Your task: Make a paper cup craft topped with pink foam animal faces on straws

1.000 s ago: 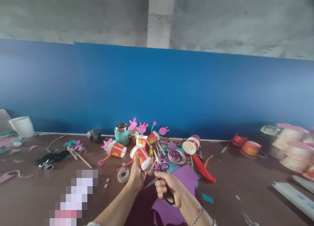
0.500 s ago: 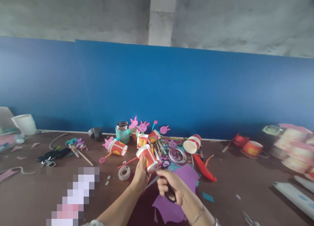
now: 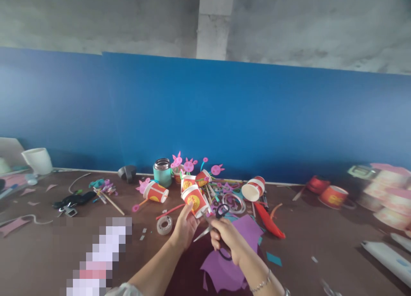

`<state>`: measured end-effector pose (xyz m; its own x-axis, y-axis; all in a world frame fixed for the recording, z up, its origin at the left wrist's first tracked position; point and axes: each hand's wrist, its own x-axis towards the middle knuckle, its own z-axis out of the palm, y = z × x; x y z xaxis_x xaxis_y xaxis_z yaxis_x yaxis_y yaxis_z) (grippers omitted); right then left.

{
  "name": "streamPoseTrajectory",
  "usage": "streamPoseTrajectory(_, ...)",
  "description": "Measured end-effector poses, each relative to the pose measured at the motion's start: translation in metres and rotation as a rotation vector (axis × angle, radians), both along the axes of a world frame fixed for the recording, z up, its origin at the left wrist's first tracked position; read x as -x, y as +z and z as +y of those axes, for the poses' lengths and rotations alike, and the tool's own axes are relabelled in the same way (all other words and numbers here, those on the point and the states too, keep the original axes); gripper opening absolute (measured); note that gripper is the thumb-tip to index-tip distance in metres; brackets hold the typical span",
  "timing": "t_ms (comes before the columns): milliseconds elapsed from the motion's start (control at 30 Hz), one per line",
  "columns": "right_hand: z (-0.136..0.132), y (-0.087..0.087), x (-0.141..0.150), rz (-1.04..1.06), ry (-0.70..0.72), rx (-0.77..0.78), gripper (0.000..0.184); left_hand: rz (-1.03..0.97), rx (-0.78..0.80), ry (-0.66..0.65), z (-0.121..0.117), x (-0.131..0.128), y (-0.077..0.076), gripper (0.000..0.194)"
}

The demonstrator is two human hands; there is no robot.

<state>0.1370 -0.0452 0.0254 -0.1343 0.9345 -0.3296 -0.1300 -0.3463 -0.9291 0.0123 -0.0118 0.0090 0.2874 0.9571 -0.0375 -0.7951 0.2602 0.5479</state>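
Observation:
My left hand (image 3: 185, 227) is closed around a red and white paper cup (image 3: 193, 200) with a yellow emblem, tilted with its open rim pointing up and left. In my right hand (image 3: 227, 236) is a pair of black-handled scissors (image 3: 201, 234). Their blades are spread apart; one reaches the base end of the cup, the other points down and left below it. Whether the upper blade is inside the cup's wall I cannot tell. Beneath my right hand lies a purple sheet (image 3: 248, 229) with cut edges.
Behind the cup are decorated paper cups (image 3: 156, 192) with pink animal faces, and a teal jar (image 3: 162, 173). A tape roll (image 3: 165, 219) lies at the left. Rightward are a tipped cup (image 3: 253, 189), a red pouch-like piece (image 3: 269, 220) and stacked cups (image 3: 391, 193). A blue partition (image 3: 205, 116) stands behind.
The cup has turned in my left hand, and its yellow emblem now faces me more fully. The scissors have shifted slightly with it. The whole view has moved a little.

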Motion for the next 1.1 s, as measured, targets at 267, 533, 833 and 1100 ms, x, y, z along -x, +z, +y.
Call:
streamPoseTrajectory(267, 0.002, -0.004, 0.002, -0.422, -0.025, -0.189, 0.029, 0.081, -0.093, 0.079, 0.0, -0.001, -0.001, 0.028)
streamPoseTrajectory(533, -0.009, -0.003, -0.002, -1.251, -0.001, -0.74, 0.031, 0.133, -0.16, 0.07, 0.0, -0.001, -0.004, 0.028)
streamPoseTrajectory(833, 0.004, -0.001, -0.004, -0.252, 0.048, -0.181, 0.032, 0.048, -0.077, -0.023, 0.001, 0.002, 0.0, 0.027)
streamPoseTrajectory(1100, 0.003, -0.002, -0.003, -0.444, 0.017, -0.208, 0.029, 0.066, -0.151, -0.013, 0.002, 0.002, -0.001, 0.019)
